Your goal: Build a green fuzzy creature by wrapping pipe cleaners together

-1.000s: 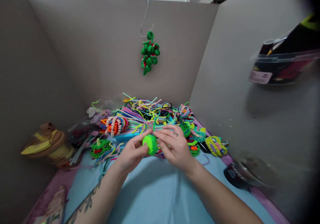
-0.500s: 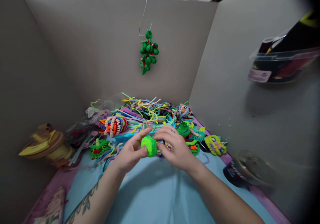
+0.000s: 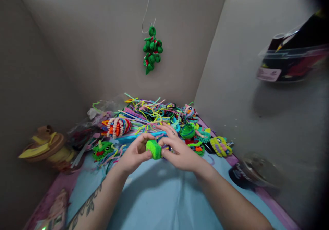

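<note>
My left hand [image 3: 133, 153] and my right hand [image 3: 177, 148] meet over the light blue mat [image 3: 159, 195]. Between their fingertips sits a small neon green fuzzy ball [image 3: 153, 149] wound from pipe cleaner. Both hands pinch it, the left from the left side, the right from the right with fingers curled over it. Just behind the hands lies a heap of loose coloured pipe cleaners [image 3: 149, 115].
Finished pipe-cleaner figures lie around the heap: a striped orange one [image 3: 117, 127], a green one [image 3: 102, 149], a yellow one [image 3: 220, 146]. A green figure [image 3: 152, 50] hangs on the grey back wall. A brown and yellow object [image 3: 47, 148] sits left, a dark round container [image 3: 246, 175] right.
The green ball has been turned a little between my fingers and sits slightly lower. The view has tipped down a bit.
</note>
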Tool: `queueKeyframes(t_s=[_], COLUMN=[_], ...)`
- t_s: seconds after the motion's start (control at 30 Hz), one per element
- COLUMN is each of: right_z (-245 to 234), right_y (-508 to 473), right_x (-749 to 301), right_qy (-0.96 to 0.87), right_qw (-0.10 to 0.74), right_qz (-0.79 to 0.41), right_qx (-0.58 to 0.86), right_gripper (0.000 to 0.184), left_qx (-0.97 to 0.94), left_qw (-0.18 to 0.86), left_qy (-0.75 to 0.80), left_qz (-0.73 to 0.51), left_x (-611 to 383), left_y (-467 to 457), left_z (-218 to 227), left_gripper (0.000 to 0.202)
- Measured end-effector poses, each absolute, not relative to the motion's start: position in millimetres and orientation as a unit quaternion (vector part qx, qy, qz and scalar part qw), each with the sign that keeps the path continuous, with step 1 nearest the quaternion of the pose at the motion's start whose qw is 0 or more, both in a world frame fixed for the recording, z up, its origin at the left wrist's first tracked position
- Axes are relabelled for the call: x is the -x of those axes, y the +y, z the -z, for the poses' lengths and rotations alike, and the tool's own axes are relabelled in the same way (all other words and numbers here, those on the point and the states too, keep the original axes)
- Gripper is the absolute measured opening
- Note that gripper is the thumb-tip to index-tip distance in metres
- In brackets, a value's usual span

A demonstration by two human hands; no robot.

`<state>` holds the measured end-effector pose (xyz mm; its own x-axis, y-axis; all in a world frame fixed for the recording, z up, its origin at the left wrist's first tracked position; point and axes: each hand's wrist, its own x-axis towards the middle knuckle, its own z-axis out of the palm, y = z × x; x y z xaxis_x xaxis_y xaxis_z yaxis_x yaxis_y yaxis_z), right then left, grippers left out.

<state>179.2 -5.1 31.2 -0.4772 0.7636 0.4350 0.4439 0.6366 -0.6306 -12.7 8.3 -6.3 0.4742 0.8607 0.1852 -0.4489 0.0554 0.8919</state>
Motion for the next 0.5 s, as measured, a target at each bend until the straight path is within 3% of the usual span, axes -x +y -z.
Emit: queueKeyframes(t_s=[0.2,0.5], right_z=[-32.2,-24.7], right_y=[-4.6,2.3], right_x=[-179.7,-175.1], right_qy=[-0.835,-0.814], right_qw=[0.346,0.351], right_qz=[-0.236,-0.254], right_qx=[0.357,0.388], right_gripper=[0.014,0.015], left_qx=[-0.454,-0.485], left_qw=[0.742,0.716], left_qy=[0.214,0.232], left_qz=[-0.445,-0.446], left_x=[10.4,11.3], left_y=[6.2,9.7], left_z=[3.7,7.4], left_gripper=[0.047,0.043])
